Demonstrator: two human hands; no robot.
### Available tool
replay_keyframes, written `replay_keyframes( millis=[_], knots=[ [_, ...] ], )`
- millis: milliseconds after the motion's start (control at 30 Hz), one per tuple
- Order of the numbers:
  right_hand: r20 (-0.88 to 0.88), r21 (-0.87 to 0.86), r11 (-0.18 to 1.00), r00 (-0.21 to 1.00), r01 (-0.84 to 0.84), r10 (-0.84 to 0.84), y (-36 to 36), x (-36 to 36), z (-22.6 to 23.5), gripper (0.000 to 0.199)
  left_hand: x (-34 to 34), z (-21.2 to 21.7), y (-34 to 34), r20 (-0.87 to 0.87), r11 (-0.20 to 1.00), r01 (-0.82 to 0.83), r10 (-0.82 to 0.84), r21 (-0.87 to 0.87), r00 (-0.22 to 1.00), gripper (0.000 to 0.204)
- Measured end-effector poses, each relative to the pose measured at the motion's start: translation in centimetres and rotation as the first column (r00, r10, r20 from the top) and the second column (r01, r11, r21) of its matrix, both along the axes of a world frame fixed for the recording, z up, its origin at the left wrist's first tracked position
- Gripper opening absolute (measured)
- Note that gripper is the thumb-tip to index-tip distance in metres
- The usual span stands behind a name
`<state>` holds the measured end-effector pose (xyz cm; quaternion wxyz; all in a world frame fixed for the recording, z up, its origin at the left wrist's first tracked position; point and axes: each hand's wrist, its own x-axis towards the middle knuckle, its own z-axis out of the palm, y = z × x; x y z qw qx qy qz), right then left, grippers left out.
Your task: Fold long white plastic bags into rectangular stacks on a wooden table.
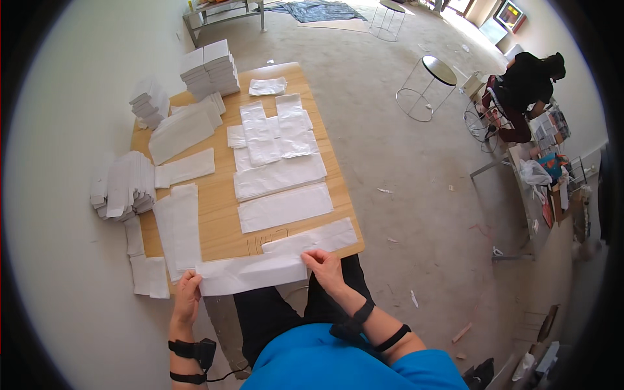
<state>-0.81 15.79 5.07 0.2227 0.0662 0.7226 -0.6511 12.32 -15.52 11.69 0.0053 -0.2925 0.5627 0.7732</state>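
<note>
A long, flat white paper piece (252, 274) stretches between my two hands at the near edge of the wooden table (219, 224). My left hand (187, 296) pinches its left end, and my right hand (324, 268) pinches its right end. Just beyond my right hand lies a similar white strip (328, 235). Farther up the table, a wide white strip (286, 208) lies flat, with a layered pile (279, 175) behind it. To the left of the held piece, more long white sheets (179, 227) lie on the wood. Whether these are bags or folded sheets I cannot tell.
Fanned white bundles (127, 185) and a tall stack of white blocks (211, 68) crowd the table's left side by the wall. Round-topped wire stools (439, 70) stand on the littered floor (390, 214). At the right a person (530, 84) sits beside a cluttered table (520, 156).
</note>
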Motion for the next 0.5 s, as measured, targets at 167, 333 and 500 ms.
replay_keyframes(
  millis=[167, 333, 500],
  knots=[
    [-0.194, 0.224, 0.974, 0.981, 0.038, 0.006, 1.1, -3.1, -2.1, 0.021, -1.6, -5.3, 1.3, 0.198, 0.99, 0.039, -0.011, -0.138, 0.98, 0.01],
    [-0.271, 0.344, 0.935, 0.962, 0.079, 0.018, 1.2, -4.4, -3.6, 0.021, -2.5, -8.2, 2.0, 0.265, 0.977, 0.063, -0.007, -0.203, 0.964, 0.012],
    [-0.31, 0.364, 0.928, 0.95, 0.078, 0.042, 0.7, -4.7, -3.9, 0.02, -2.4, -10.5, 1.6, 0.261, 0.928, 0.097, 0.001, -0.359, 0.965, 0.014]
  ],
)
